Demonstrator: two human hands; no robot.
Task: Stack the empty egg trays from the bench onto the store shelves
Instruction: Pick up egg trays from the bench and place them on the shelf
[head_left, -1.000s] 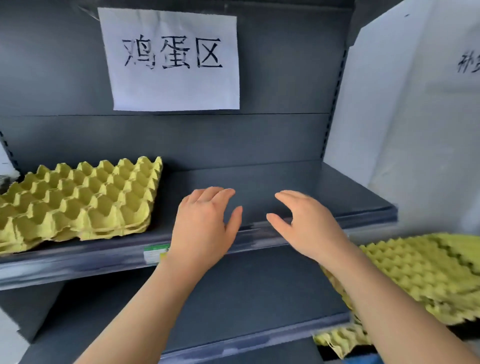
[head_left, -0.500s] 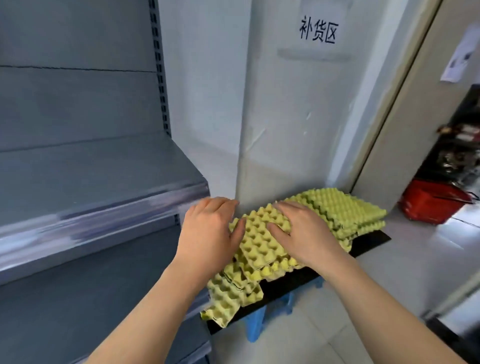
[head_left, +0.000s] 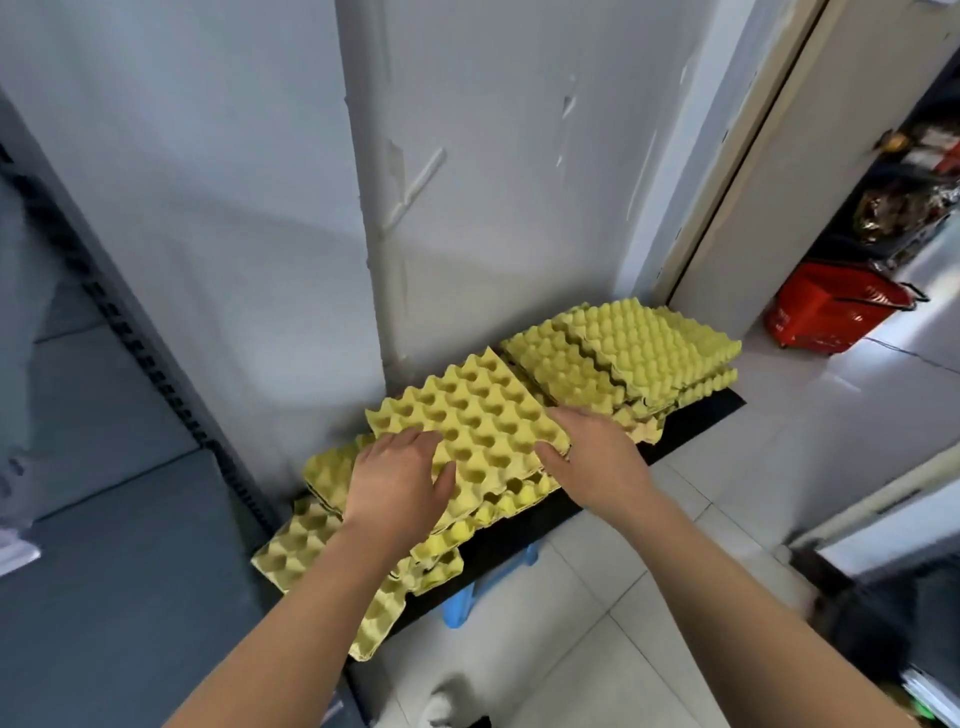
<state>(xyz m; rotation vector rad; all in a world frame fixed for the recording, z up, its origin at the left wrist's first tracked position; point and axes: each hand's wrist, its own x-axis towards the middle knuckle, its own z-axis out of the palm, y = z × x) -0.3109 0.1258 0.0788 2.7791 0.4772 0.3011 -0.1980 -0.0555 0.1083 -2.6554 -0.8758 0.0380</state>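
Yellow pulp egg trays lie in loose piles on a black bench (head_left: 696, 423) against the white wall. The top tray (head_left: 467, 410) of the near pile sits cup-side up and slightly tilted. My left hand (head_left: 397, 480) grips its near left edge, fingers on top and thumb at the side. My right hand (head_left: 592, 457) holds its near right corner. Under it lie several more trays (head_left: 301, 545), skewed and overhanging the bench's near end. A second pile (head_left: 639, 348), bumps up, sits at the bench's far end.
The grey store shelves (head_left: 104, 545) stand at the left, with a slotted upright (head_left: 156, 374) beside the bench. A blue stool (head_left: 460, 605) shows under the bench. A red shopping basket (head_left: 831, 312) sits by the doorway at the right. White floor tiles lie in front.
My view has swung from the shelf, right and down, to the bench. Both hands, open in the air before, have come down and taken hold of the top tray of the near pile.
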